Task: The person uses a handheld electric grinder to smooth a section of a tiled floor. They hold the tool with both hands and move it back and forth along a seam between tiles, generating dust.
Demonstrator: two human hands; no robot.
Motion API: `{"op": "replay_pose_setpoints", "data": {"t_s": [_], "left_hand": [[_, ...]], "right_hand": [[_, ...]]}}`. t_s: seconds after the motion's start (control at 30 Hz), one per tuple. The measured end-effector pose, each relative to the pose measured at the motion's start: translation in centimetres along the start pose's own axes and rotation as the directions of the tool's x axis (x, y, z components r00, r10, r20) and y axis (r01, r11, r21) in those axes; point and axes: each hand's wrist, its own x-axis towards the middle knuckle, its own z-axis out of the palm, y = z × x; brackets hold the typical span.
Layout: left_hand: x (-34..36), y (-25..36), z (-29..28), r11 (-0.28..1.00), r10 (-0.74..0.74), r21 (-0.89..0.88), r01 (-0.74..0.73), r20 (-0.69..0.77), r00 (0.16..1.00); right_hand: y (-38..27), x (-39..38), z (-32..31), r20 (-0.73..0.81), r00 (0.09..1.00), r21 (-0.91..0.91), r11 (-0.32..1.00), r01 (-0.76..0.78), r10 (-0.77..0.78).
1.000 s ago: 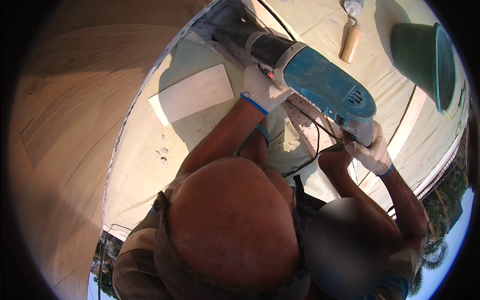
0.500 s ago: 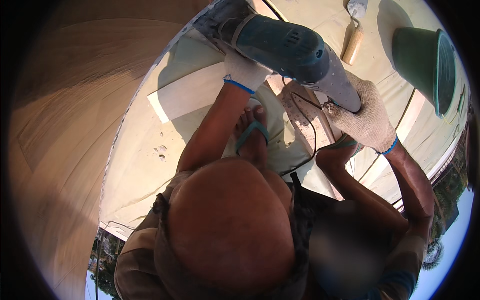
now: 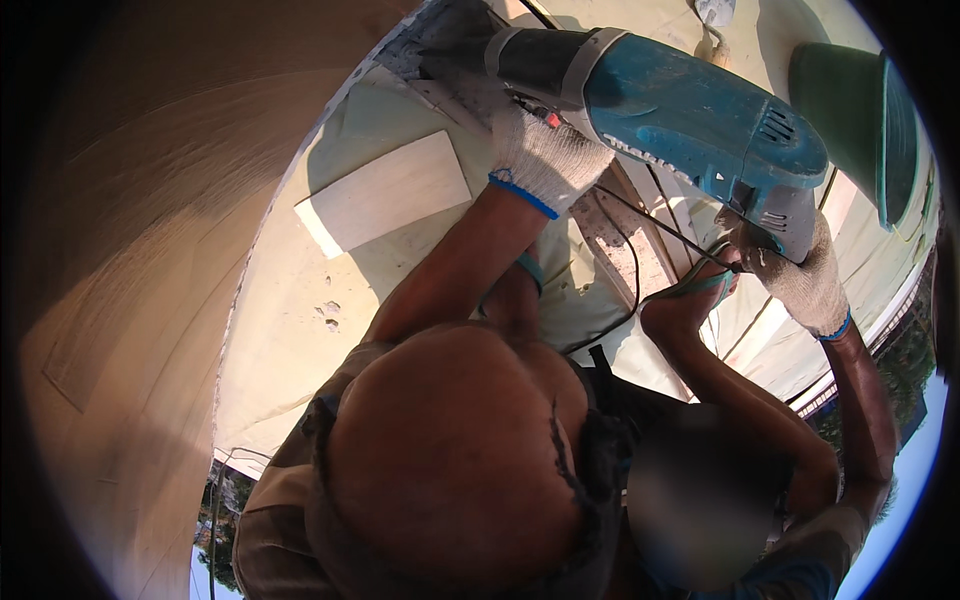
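Note:
A teal power drill with a dark front end, like a hammer drill [image 3: 690,115], lies slantwise across the upper view, its front to the left. My left hand [image 3: 550,155], in a knitted glove with a blue cuff, is closed under the front part of the drill. My right hand [image 3: 805,275], gloved the same way, is wrapped round the grey rear handle. From that handle a black cable [image 3: 685,240] runs down toward my feet. The drill's front reaches the shadowed corner by the wall, where its tip cannot be made out.
A brown wall [image 3: 130,250] rises on the left. A pale rectangular board [image 3: 390,195] lies on the cream sheet [image 3: 270,370] next to it. At the upper right are a trowel [image 3: 715,12] and a green bucket [image 3: 850,120] on its side. My sandalled foot [image 3: 690,295] is below the drill.
The drill's rear has swung to the right and nearer, and more of its body shows. Both hands have moved right with it, still gripping.

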Motion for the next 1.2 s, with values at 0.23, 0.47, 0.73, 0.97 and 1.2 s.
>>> {"op": "replay_pose_setpoints", "data": {"t_s": [0.23, 0.47, 0.73, 0.97, 1.2], "left_hand": [[1.0, 1.1, -1.5, 0.908, -0.228, -0.226, 0.351, 0.436, 0.871], [5.9, 6.7, -7.0, 0.952, -0.061, 0.302, -0.048, 0.341, 0.938], [5.2, 6.6, -6.4, 0.945, 0.044, 0.308, -0.11, 0.215, 0.976], [1.3, 0.4, -4.8, 0.994, -0.099, -0.029, 0.109, 0.235, 0.967], [0.9, -1.1, -9.3, 0.992, -0.09, -0.055, 0.116, 0.345, 0.934]], "right_hand": [[-0.3, -0.3, -2.8, -0.148, 0.983, 0.027, 0.993, 0.111, -0.106], [-1.5, 3.1, -5.4, -0.131, 0.956, -0.128, 0.96, 0.248, -0.264], [-6.8, 5.5, -2.2, -0.03, 0.943, -0.467, 0.839, 0.279, -0.33], [-1.2, 0.5, -1.2, 0.015, 0.996, -0.268, 0.959, 0.093, -0.093], [-0.3, 1.2, 0.3, 0.185, 0.944, -0.318, 0.892, 0.321, -0.274]]}}
